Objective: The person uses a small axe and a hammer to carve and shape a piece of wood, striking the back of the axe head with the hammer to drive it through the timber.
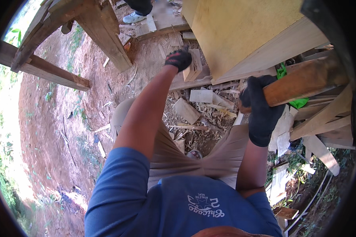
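Observation:
My left hand (179, 59), in a black glove with red marks, is stretched out ahead, closed and touching the side of a small pale wooden block (194, 65). What its fingers hold, if anything, I cannot make out. My right hand (261, 110), in a dark glove, grips the lower end of a thick brown wooden piece (304, 83). That piece is raised near the camera and slants up to the right; its far end runs into the dark rim. Beyond the hands stands a large yellowish wooden panel (241, 35) with a pale edge.
Wood offcuts (201, 96) and shavings litter the ground between my legs. At upper left stands a rough timber frame (103, 35). A stack of boards (324, 110) and a green plastic scrap (298, 103) lie at right. Another person's shoe (133, 17) shows at the top.

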### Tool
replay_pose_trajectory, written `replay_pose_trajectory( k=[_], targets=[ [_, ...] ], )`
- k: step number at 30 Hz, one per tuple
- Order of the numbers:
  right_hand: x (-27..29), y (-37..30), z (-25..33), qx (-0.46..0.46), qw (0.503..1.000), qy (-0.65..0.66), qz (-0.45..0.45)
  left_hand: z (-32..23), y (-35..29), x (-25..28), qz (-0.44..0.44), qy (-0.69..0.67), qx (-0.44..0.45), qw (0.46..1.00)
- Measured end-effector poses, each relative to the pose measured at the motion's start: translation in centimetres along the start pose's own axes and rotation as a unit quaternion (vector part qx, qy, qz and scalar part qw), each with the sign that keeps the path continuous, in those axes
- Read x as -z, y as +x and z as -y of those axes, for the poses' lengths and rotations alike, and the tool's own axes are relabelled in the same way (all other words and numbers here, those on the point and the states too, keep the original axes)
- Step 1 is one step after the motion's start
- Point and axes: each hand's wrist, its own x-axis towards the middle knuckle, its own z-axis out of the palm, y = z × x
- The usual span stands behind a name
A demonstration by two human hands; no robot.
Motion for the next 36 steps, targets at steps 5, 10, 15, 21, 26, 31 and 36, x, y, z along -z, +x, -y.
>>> replay_pose_trajectory(
  k=[5,10,15,21,26,31,36],
  targets=[
    [-2.8,-2.1,-14.9,0.018,0.998,-0.057,0.025,6.2,2.2,12.2,-0.445,-0.402,-0.145,0.787],
    [-3.9,-6.9,-32.6,-0.288,0.908,-0.278,0.124,9.0,-2.5,16.7,-0.555,-0.533,-0.041,0.638],
    [-3.4,-5.8,-30.3,-0.333,0.891,-0.253,0.175,10.7,1.8,11.4,-0.412,-0.114,-0.009,0.904],
    [-1.8,-4.9,-23.2,-0.42,0.874,-0.126,0.21,2.3,1.8,-1.4,-0.173,-0.104,-0.09,0.975],
    [-0.3,-5.6,-19.6,-0.399,0.903,-0.074,0.141,0.8,2.0,-4.0,-0.026,-0.144,0.0,0.989],
    [0.4,-4.0,-6.9,-0.185,0.978,-0.065,0.073,1.5,2.3,-3.3,-0.005,-0.124,-0.027,0.992],
    [2.9,-2.5,3.4,-0.017,0.999,0.031,0.015,3.1,4.5,-5.4,-0.049,-0.112,-0.059,0.991]
  ],
)
